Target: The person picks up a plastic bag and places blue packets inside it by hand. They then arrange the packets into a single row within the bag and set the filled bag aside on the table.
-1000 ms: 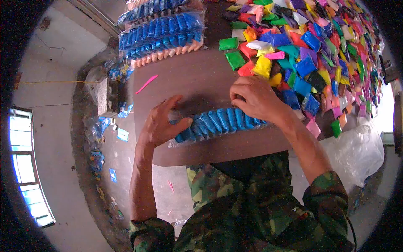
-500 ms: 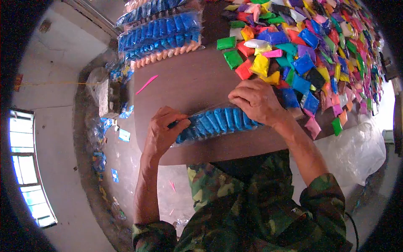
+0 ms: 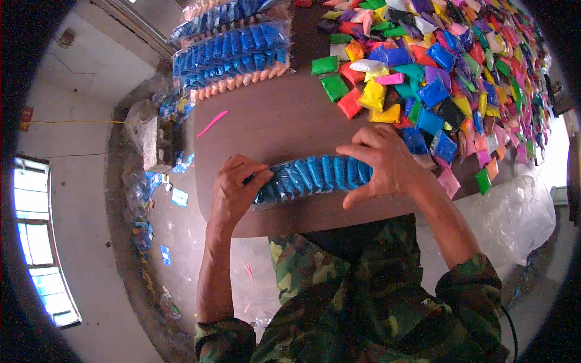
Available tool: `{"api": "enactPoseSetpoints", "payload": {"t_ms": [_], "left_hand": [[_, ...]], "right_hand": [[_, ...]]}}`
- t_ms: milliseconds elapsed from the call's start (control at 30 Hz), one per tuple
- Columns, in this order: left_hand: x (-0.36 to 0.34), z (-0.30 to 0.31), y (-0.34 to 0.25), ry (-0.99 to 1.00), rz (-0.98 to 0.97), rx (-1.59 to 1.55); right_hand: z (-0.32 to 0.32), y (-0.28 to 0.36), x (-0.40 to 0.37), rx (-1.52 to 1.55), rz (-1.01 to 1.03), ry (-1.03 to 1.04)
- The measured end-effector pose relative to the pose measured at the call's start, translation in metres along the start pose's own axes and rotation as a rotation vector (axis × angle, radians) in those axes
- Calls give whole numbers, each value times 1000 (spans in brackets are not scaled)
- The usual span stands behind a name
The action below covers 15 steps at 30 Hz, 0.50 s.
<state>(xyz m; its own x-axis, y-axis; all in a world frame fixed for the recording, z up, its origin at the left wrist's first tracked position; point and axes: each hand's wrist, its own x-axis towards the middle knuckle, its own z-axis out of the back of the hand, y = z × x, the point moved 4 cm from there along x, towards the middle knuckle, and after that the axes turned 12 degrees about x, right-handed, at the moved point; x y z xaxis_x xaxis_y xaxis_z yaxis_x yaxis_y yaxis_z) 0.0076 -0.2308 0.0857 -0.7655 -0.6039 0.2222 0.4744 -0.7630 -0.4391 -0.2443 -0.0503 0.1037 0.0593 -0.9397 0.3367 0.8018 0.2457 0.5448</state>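
A clear plastic bag [image 3: 321, 174] with a row of blue packets inside lies across the near part of the brown table [image 3: 272, 115]. At its left end, my left hand [image 3: 237, 184] pinches the bag between thumb and fingers. My right hand [image 3: 382, 162] is at the other end, thumb and fingers spread wide on either side of the packets, overlapping the end of the row. That right end is hidden behind the hand.
Small colourful packets [image 3: 436, 91] are heaped over the right side of the table. Filled bags of blue and peach packets [image 3: 233, 51] are stacked at the back left. A pink strip [image 3: 212, 123] lies on the table; clear plastic sheeting [image 3: 511, 218] hangs at the right edge.
My right hand has gone from a pinch at the bag's upper edge to a spread grasp shape around its right end, moving slightly down. The left hand keeps its pinch.
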Motion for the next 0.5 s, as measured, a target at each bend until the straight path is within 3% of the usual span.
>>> {"api": "enactPoseSetpoints", "payload": {"t_ms": [133,233,433,500], "left_hand": [[0,0,3,18,2,30],[-10,2,9,16,15,-10],[-25,8,3,-44,-64,148],[-32,12,11,-21,26,101]], "right_hand": [[-8,-2,-19,-32,-90,18],[-11,0,-26,-41,-12,-90],[-13,3,-29,-29,-10,-118],[-11,4,-30,-15,-45,-99]]}}
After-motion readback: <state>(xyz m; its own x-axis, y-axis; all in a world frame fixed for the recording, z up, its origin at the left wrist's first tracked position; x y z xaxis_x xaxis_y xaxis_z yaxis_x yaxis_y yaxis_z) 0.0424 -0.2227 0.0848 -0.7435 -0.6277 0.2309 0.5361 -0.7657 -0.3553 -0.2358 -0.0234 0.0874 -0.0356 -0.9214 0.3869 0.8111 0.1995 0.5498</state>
